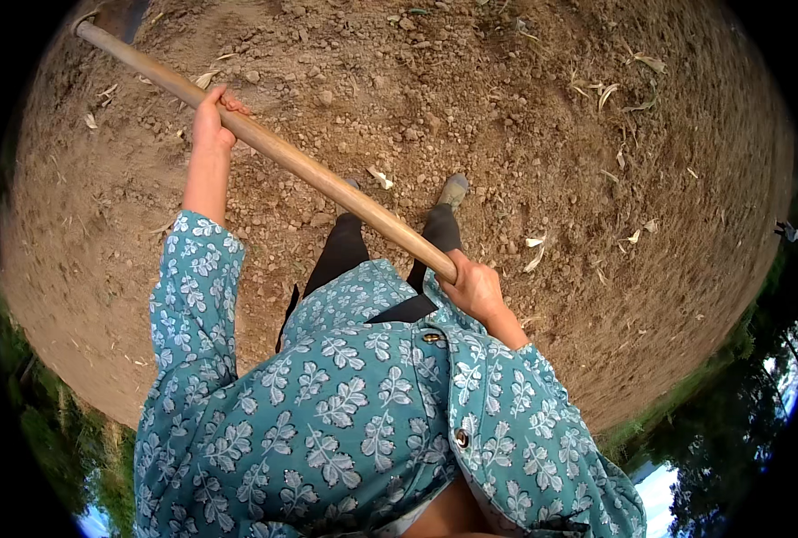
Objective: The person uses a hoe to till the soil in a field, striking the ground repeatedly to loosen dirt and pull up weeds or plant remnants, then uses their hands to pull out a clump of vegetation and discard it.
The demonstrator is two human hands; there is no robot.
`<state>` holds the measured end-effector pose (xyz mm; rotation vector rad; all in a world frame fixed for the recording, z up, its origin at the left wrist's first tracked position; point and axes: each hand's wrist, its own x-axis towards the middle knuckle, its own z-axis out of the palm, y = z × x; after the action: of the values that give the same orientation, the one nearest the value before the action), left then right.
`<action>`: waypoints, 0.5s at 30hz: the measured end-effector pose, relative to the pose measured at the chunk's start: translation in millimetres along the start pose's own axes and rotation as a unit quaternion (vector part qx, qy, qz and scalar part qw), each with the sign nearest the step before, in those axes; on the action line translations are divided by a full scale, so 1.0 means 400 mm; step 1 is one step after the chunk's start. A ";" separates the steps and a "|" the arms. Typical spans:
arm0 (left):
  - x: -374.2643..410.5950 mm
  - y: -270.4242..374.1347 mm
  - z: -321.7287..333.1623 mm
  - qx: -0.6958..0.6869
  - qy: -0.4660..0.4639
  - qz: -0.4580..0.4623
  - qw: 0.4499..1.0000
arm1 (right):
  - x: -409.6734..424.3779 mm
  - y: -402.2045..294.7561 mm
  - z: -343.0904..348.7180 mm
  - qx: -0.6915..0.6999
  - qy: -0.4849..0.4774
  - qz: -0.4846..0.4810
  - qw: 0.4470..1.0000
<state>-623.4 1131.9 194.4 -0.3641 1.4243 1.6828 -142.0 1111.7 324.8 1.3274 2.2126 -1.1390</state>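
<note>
A long wooden handle [325, 180] slants across my body from the upper left down to my waist. At its far end, near the rim of the view, a metal hoe head [126, 21] is partly visible over the soil; its cutting edge is cut off by the picture. My left hand [216, 120] wraps the upper part of the handle, thumb on top. Around the butt end, my right hand [474, 281] is closed just in front of my patterned shirt [345, 397].
Loose, cloddy soil [385, 121] surrounds me. Dry husk scraps [600, 91] lie scattered, with a pale piece [380, 177] near my shoes [454, 189]. Far to the right is another person [787, 231]. Trees [714, 403] line the field's edge.
</note>
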 end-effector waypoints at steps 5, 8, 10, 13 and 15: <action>-0.086 -0.198 0.203 0.022 0.034 -0.035 0.999 | -0.016 0.112 -0.108 0.007 -0.009 0.054 0.998; -0.234 -0.569 0.248 0.021 0.032 -0.170 0.985 | -0.190 0.273 -0.146 -0.056 -0.051 0.137 0.988; -0.339 -0.794 0.237 0.019 0.033 -0.269 0.962 | -0.372 0.370 -0.159 -0.027 -0.087 0.216 0.972; -0.442 -0.920 0.222 0.044 0.036 -0.355 0.933 | -0.522 0.379 -0.180 -0.061 -0.114 0.274 0.953; -0.486 -0.923 0.226 0.062 0.040 -0.373 0.925 | -0.583 0.393 -0.160 -0.071 -0.103 0.279 0.952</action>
<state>-203.6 1115.8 118.7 -0.7955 1.2184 0.9592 119.4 1062.0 435.4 1.5505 1.5853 -0.8398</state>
